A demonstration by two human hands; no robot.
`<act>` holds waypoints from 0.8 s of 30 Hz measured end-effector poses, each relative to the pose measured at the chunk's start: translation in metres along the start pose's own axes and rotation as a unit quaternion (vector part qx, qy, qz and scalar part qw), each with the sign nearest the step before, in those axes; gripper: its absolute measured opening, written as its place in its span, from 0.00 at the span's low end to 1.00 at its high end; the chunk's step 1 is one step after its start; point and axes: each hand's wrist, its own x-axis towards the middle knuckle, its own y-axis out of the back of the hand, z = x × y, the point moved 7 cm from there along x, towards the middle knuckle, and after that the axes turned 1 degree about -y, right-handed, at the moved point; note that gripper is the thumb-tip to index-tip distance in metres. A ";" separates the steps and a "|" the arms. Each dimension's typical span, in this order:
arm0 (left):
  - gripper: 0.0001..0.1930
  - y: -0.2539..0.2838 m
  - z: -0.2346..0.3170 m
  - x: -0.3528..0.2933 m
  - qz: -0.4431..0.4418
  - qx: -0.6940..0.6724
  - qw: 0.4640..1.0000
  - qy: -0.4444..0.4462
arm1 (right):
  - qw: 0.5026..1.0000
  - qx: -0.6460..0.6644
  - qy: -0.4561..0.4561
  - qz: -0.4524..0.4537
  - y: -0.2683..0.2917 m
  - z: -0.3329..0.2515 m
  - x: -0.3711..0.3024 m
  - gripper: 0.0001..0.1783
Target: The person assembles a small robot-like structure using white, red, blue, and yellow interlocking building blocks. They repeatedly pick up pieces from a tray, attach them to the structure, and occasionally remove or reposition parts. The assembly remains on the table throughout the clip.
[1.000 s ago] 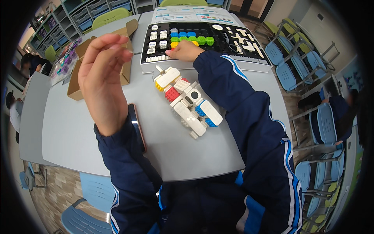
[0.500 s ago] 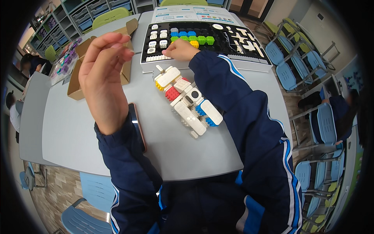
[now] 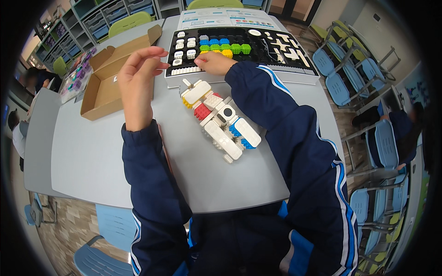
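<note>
My right hand [image 3: 215, 63] reaches into the black tray [image 3: 239, 64] of a building kit. Its fingers are pressed together at the tray's front left, beside the yellow blocks [image 3: 227, 54] and a row of white pieces [image 3: 186, 70]; whatever they grip is hidden. Raised above the table, my left hand [image 3: 139, 78] has its fingers loosely curved and apart, with nothing visible in them. Between my forearms lies a model built of blocks [image 3: 223, 120], in white, red, yellow and blue. Neither hand touches it.
An opened cardboard box [image 3: 102, 94] stands left of the tray. A phone [image 3: 165, 149] lies mostly hidden behind my left sleeve. Printed sheets [image 3: 230, 17] rest behind the tray. Blue chairs [image 3: 338, 87] stand at the right, and a blue chair [image 3: 103, 257] at the lower left.
My left hand has moved right and slightly lower, toward the tray, uncovering more of the cardboard box. My right hand stays at the tray's front left; the model still lies in place.
</note>
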 end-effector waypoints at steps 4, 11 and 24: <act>0.10 -0.007 0.007 0.000 -0.016 0.007 1.000 -0.016 | 0.999 -0.006 0.027 0.019 0.009 0.008 -0.007 0.20; 0.10 -0.008 0.016 -0.006 -0.038 0.044 0.998 -0.024 | 0.994 -0.036 0.082 0.066 0.061 -0.041 -0.069 0.21; 0.10 -0.070 0.042 -0.048 -0.194 0.045 0.980 -0.003 | 0.967 0.032 0.106 0.227 0.096 -0.028 -0.266 0.08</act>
